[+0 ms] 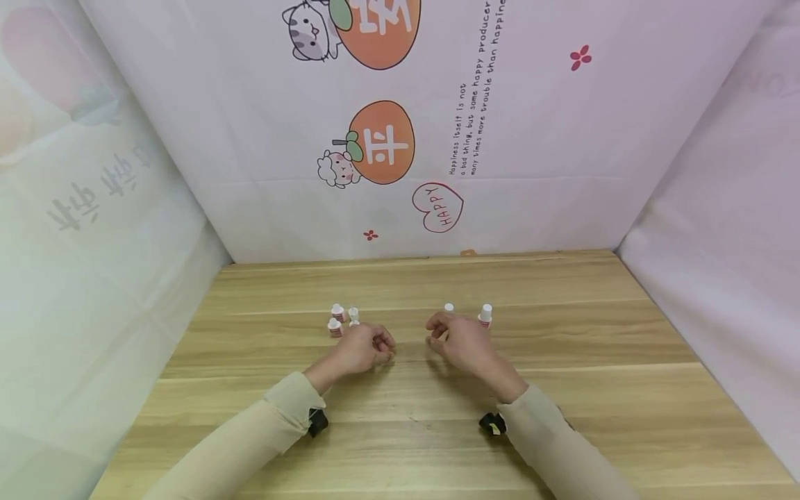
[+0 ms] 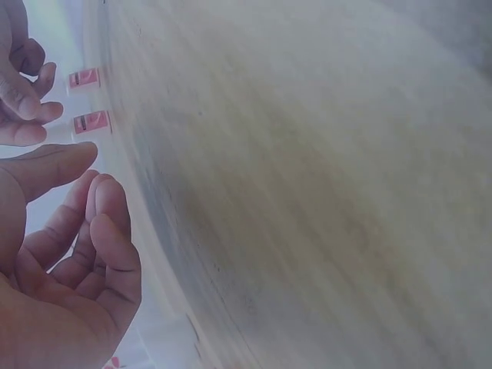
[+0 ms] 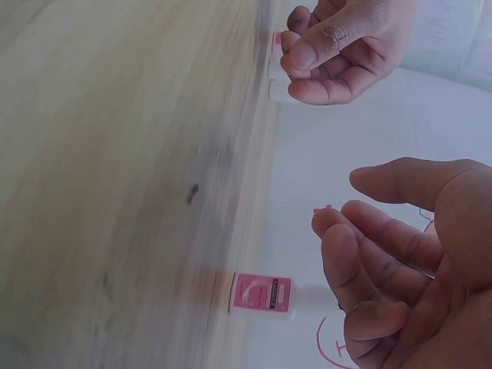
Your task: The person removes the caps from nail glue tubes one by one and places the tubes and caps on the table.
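My left hand (image 1: 364, 347) hovers above the wooden table, its fingers loosely bent and nothing between them. Just beyond it, on the left, stand small white bottles with pink labels: a rear bottle (image 1: 338, 314) and a front bottle (image 1: 335, 328). Beside them is a narrow white item (image 1: 353, 314), partly hidden by the hand. Facing it, my right hand (image 1: 464, 343) also holds nothing, thumb and fingertips apart. Behind that hand are a bottle with a tall white cap (image 1: 486, 316) and another white cap (image 1: 448, 307), its lower part hidden. The right wrist view shows one pink-labelled bottle (image 3: 261, 293) upright.
The wooden table (image 1: 412, 430) meets a printed white cloth (image 1: 531, 208) at its back edge. White cloth sides (image 1: 94, 278) rise at left and right. Black wrist devices (image 1: 317, 421) sit under both sleeves.
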Action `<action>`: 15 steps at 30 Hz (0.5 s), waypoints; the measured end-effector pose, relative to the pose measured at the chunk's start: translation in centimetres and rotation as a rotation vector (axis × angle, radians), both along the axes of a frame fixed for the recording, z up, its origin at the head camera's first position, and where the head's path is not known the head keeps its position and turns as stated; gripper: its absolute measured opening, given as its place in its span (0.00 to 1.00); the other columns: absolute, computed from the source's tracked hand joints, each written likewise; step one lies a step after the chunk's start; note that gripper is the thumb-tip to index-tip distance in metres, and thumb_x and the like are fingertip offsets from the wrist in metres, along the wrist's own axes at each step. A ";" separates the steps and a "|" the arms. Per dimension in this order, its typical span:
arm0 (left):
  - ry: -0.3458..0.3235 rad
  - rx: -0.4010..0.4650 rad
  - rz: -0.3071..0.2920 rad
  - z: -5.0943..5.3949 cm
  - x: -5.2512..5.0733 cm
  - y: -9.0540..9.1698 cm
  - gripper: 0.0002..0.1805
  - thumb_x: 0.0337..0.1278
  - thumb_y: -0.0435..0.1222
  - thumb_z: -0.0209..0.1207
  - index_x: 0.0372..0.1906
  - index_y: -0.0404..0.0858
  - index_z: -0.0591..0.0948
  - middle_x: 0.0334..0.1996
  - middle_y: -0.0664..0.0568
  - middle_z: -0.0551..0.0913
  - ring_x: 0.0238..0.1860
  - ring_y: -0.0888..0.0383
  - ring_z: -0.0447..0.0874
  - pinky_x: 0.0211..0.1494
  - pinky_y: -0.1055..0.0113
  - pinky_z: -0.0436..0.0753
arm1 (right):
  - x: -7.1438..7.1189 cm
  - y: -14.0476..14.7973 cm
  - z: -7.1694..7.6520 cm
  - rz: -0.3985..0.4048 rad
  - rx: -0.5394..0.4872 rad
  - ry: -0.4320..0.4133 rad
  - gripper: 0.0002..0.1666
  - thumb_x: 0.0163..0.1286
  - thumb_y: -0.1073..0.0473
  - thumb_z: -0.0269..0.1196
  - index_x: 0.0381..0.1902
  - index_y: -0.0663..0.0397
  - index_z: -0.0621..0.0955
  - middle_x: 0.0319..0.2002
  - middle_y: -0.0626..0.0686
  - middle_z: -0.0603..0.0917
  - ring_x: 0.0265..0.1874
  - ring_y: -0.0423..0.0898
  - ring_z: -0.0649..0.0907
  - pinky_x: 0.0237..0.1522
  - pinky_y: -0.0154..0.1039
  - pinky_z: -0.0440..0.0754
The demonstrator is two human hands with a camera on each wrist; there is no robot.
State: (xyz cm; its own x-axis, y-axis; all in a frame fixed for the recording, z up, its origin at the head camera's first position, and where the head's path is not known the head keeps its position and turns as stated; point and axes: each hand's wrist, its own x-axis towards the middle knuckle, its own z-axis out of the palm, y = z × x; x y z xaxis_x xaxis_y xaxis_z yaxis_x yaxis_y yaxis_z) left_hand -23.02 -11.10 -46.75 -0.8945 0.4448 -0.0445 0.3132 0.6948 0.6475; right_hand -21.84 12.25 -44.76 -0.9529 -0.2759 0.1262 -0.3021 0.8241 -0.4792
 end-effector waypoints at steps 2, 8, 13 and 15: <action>0.000 0.004 0.002 0.0 -0.1 0.2 0.04 0.53 0.32 0.69 0.35 0.41 0.86 0.27 0.57 0.85 0.29 0.67 0.79 0.36 0.73 0.77 | 0.0 0.2 0.0 -0.008 -0.011 -0.006 0.11 0.63 0.55 0.69 0.44 0.48 0.85 0.34 0.43 0.88 0.34 0.41 0.85 0.37 0.40 0.79; 0.018 -0.003 0.004 -0.2 -0.3 0.5 0.04 0.53 0.31 0.68 0.34 0.42 0.86 0.27 0.57 0.85 0.29 0.67 0.79 0.37 0.73 0.77 | 0.0 1.0 0.1 -0.017 -0.041 0.014 0.11 0.64 0.56 0.68 0.44 0.49 0.85 0.34 0.44 0.88 0.29 0.38 0.84 0.33 0.38 0.79; 0.008 -0.008 0.004 -0.2 -0.4 0.7 0.04 0.54 0.31 0.67 0.35 0.42 0.86 0.27 0.57 0.85 0.29 0.67 0.78 0.36 0.73 0.77 | -0.1 1.7 0.3 -0.026 -0.058 0.045 0.11 0.65 0.57 0.68 0.45 0.51 0.85 0.33 0.44 0.88 0.28 0.38 0.84 0.34 0.39 0.80; 0.004 0.000 -0.002 -0.2 -0.3 0.7 0.04 0.54 0.30 0.67 0.35 0.41 0.86 0.27 0.57 0.85 0.29 0.66 0.78 0.35 0.73 0.77 | -0.2 1.9 0.4 -0.033 -0.063 0.045 0.12 0.65 0.56 0.68 0.46 0.51 0.84 0.32 0.45 0.88 0.28 0.39 0.84 0.34 0.40 0.81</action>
